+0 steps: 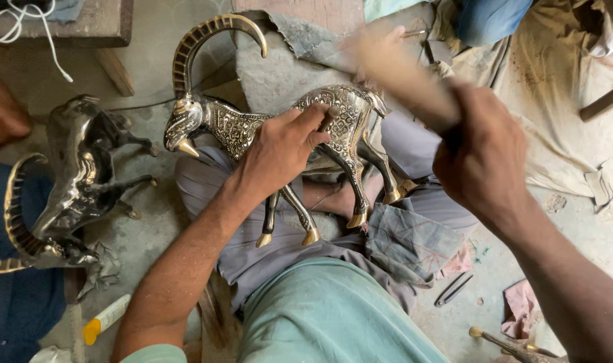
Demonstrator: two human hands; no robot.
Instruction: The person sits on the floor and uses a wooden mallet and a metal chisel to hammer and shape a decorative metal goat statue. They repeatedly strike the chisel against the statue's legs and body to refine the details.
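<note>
A brass goat figure (226, 124) with engraved body and long curved ribbed horns lies across my lap, head to the left, legs pointing down. My left hand (279, 148) rests on its back and pinches a small tool against the rump. My right hand (481, 161) grips a wooden mallet handle (400, 74), blurred by motion, raised above the figure's rear.
A second, darker goat figure (71, 188) lies at left beside another person's blue clothing. A white tube with an orange cap (105, 317) lies on the floor. Metal tongs (453, 290), cloth scraps (521, 309) and a beige sheet (562, 101) lie at right.
</note>
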